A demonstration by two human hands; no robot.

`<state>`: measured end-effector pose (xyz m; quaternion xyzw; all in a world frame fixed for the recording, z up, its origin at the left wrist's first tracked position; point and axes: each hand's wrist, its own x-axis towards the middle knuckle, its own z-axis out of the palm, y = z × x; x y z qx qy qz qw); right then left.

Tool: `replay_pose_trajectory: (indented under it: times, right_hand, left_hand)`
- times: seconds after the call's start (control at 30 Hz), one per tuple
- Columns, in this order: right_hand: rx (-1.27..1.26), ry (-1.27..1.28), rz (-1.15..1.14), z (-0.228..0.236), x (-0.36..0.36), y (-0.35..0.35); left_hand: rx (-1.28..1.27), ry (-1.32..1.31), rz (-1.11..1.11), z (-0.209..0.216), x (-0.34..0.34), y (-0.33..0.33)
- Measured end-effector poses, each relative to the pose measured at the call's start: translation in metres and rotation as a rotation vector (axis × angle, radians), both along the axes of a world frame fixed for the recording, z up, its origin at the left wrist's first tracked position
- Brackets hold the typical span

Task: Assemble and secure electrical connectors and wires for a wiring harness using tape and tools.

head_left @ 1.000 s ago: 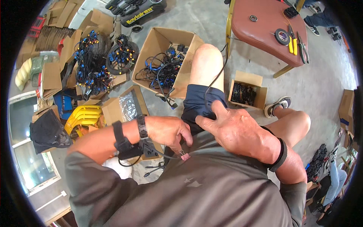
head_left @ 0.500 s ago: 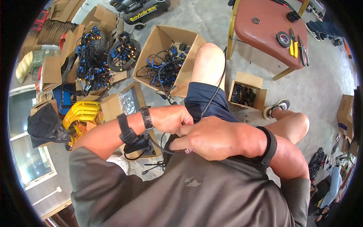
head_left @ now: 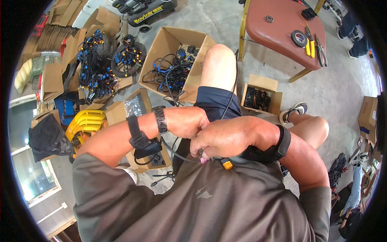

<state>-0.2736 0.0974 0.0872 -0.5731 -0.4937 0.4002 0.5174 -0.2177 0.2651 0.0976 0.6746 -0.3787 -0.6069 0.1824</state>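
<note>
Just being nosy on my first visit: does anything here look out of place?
Yes: yellow-handled pliers and a roll of black tape lie on a chair seat, usually for sitting; and a pink binder clip, usually for paper, is at the right hand.

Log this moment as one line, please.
left hand: partly hidden; right hand: at pink clip; yellow connector: near right hand; black cable: along left thigh

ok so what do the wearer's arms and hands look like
The left hand and right hand are gloveless, the sleeves short and grey-brown. The left wrist wears a dark linked band beside a black strap with a boxy black device; the right, a wide black band.
</note>
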Motion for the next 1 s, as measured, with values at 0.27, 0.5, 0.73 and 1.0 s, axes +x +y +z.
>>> replay_pose_trajectory:
  times: [0.27, 0.5, 0.73, 1.0]
  right_hand:
    - [0.004, 0.082, -0.017, 0.0, -0.001, -0.004]
    - [0.041, 0.033, -0.059, 0.007, -0.002, -0.003]
    - [0.021, -0.019, -0.101, 0.003, -0.006, 0.001]
    - [0.004, -0.026, -0.126, 0.007, -0.006, 0.002]
  left_hand:
    - [-0.075, -0.091, -0.022, -0.011, -0.007, 0.0]
    - [-0.133, -0.413, -0.18, -0.027, -0.008, 0.004]
    - [-0.043, -0.452, -0.16, -0.038, -0.006, 0.01]
    - [0.032, -0.582, -0.311, -0.051, -0.008, 0.013]
